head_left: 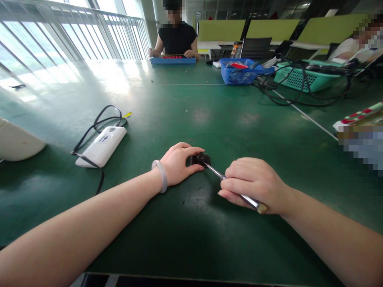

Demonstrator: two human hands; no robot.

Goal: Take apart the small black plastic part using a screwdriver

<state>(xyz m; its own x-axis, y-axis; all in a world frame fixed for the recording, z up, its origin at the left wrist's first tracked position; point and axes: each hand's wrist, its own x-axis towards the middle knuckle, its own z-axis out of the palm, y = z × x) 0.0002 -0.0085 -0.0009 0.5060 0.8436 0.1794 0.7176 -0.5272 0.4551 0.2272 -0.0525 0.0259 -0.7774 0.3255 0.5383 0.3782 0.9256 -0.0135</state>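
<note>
A small black part [200, 158] rests on the green table [185, 239], pinched between the thumb and fingers of my left hand [179, 162]. A pale bracelet circles that wrist. My right hand [254, 183] is wrapped round a slim metal tool [216, 172], which slants down to the left. The tool's tip meets the black part, and its brownish end [262, 208] sticks out below my palm. Fine details of the black part are too small to tell.
At left lie a white power bank [104, 145] with a black cable and a white object [19, 139]. Blue [239, 75] and teal [311, 77] baskets with cables stand back right. A person sits opposite behind a blue tray [172, 61]; another is far right.
</note>
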